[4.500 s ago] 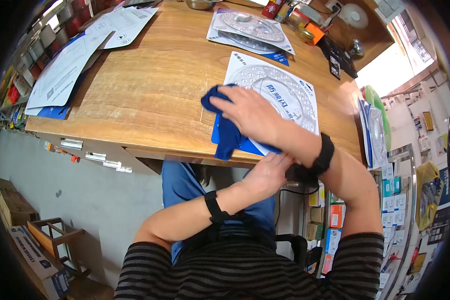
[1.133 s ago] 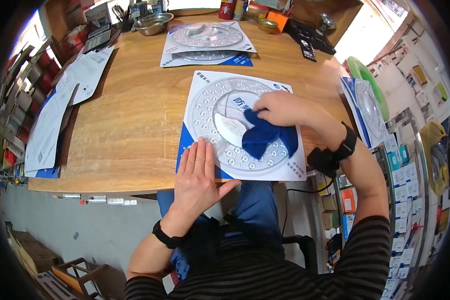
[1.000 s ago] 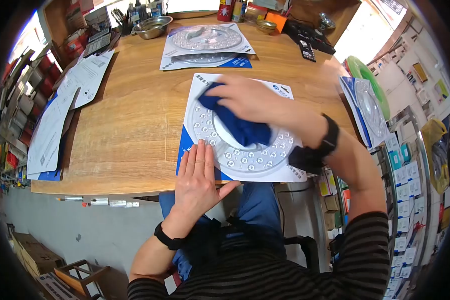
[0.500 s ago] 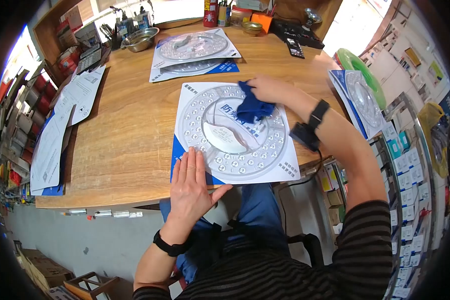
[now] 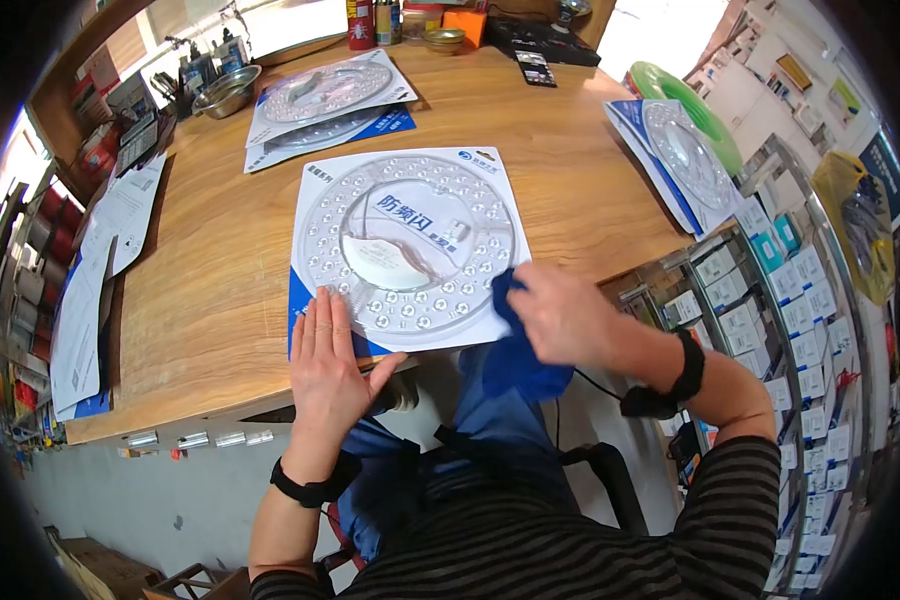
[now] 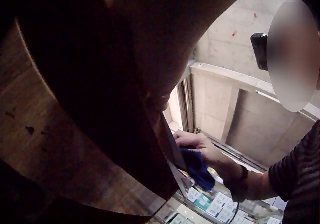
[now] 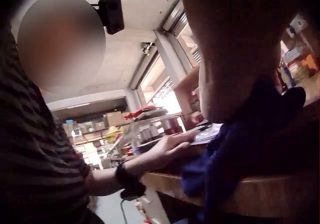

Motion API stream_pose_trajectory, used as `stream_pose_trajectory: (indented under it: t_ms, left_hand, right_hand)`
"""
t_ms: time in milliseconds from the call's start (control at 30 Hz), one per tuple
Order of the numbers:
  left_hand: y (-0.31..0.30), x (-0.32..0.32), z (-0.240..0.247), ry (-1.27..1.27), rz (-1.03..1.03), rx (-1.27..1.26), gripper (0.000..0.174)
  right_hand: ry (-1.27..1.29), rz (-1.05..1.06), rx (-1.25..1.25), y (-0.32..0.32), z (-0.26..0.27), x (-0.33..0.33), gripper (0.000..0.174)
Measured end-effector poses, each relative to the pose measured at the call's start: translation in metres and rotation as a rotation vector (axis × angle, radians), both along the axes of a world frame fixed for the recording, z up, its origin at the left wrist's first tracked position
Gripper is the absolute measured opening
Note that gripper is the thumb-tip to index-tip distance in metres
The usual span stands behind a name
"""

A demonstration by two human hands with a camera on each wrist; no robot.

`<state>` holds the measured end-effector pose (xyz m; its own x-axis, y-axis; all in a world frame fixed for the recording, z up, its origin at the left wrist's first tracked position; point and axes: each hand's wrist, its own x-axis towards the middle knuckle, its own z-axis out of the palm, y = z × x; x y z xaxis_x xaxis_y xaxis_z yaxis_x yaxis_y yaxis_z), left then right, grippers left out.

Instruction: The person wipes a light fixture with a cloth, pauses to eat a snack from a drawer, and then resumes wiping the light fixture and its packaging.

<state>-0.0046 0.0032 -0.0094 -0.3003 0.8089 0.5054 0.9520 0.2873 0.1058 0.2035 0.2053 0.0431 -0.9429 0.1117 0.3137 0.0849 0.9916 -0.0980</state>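
Observation:
A blister-packed round LED light panel (image 5: pixel 410 240) on a white and blue card lies flat at the table's front edge. My left hand (image 5: pixel 327 365) rests on its lower left corner, fingers straight and thumb spread. Just off the pack's lower right corner, my right hand (image 5: pixel 568 318) grips a dark blue cloth (image 5: pixel 522 368), which hangs down past the table edge over the lap. The left wrist view shows the bunched cloth (image 6: pixel 200 171) beneath the right hand (image 6: pixel 195 146). In the right wrist view the cloth (image 7: pixel 215 159) is dark, and the left hand (image 7: pixel 162 154) appears beyond.
Similar light packs (image 5: pixel 335 95) are stacked at the back left, near a metal bowl (image 5: pixel 228 92). White printed cards (image 5: pixel 90 300) lie along the left edge. More packs (image 5: pixel 675 165) and a green coil (image 5: pixel 700 115) sit at the right edge. A phone (image 5: pixel 536 68) lies at the back.
My right hand has carried the cloth from the pack's upper right down past its lower right corner. The left hand stays on the corner. The head view has shifted right.

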Motion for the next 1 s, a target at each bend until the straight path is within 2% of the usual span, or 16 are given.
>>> stream_pose_trajectory:
  t_ms: [100, 133, 167, 233, 300, 367, 433, 467, 500, 600, 700, 767, 800, 1000]
  left_hand:
    - [0.0, 0.0, 0.001, 0.005, -0.004, 0.011, 0.088]
    - [0.0, 0.0, 0.001, 0.014, -0.005, 0.017, 0.088]
    - [-0.001, 0.0, 0.001, 0.016, -0.012, 0.015, 0.088]
    - [0.0, -0.001, 0.001, 0.02, -0.015, 0.012, 0.088]
    - [0.0, 0.0, 0.001, 0.015, -0.013, 0.025, 0.088]
    - [-0.001, 0.001, 0.001, 0.01, -0.013, 0.026, 0.088]
    - [-0.001, 0.001, 0.001, 0.002, -0.011, 0.033, 0.089]
    - [-0.001, 0.001, 0.002, 0.022, -0.006, 0.022, 0.088]
    - [-0.001, 0.001, 0.002, 0.041, -0.001, 0.011, 0.087]
    - [0.0, 0.001, 0.002, 0.019, 0.001, 0.011, 0.088]
    - [-0.001, 0.002, 0.001, 0.002, -0.005, 0.006, 0.09]
    - [-0.001, 0.001, 0.001, 0.002, -0.004, 0.018, 0.09]
    - [-0.001, 0.001, 0.001, 0.002, -0.008, 0.025, 0.09]
    - [-0.001, 0.002, 0.002, -0.019, 0.0, 0.034, 0.088]
  right_hand:
    - [-0.028, 0.13, -0.206, -0.03, 0.009, 0.002, 0.009]
    - [-0.169, 0.161, -0.39, -0.029, 0.022, 0.002, 0.014]
    - [-0.159, 0.162, -0.382, -0.024, 0.032, -0.003, 0.014]
    - [0.167, 0.197, -0.446, -0.008, 0.051, -0.019, 0.019]
    - [0.405, 0.074, -0.372, 0.008, 0.069, -0.034, 0.02]
    - [0.429, 0.015, -0.289, 0.02, 0.064, -0.04, 0.023]
    - [0.082, -0.01, -0.094, 0.033, 0.035, -0.045, 0.029]
    - [-0.004, 0.074, 0.029, 0.033, 0.014, -0.042, 0.037]
    - [-0.003, 0.017, 0.085, 0.024, 0.006, -0.04, 0.042]
    - [-0.03, -0.034, 0.073, 0.032, 0.003, -0.045, 0.04]
    - [-0.042, -0.059, 0.143, 0.07, -0.006, -0.06, 0.037]
    - [0.007, -0.293, -0.057, 0.091, -0.015, -0.07, 0.035]
    - [-0.001, -0.318, -0.065, 0.096, -0.012, -0.077, 0.034]
    - [0.005, -0.365, 0.031, 0.069, -0.01, -0.077, 0.033]
